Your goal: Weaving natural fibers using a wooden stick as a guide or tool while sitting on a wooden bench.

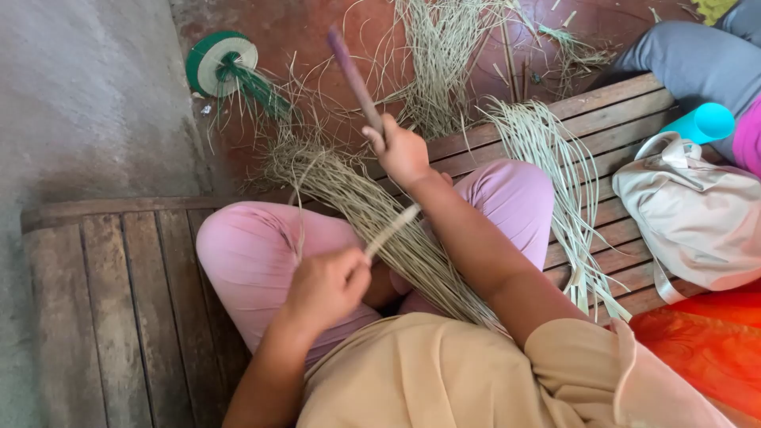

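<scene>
Across the lap, bundle of dried fibres (372, 222) running diagonally, floor to waist. Left hand (325, 287) pinched shut on one pale strip (392, 228); right hand (403, 152), farther out, clenched round dark stick (354, 75).

Setting was a slatted wooden platform (119, 309), weathered brown boards, set against a grey concrete wall (79, 95) on the left. Beyond it the floor (293, 32) was reddish-brown, stained and worn. Light was soft, even daylight with no hard shadows.
</scene>
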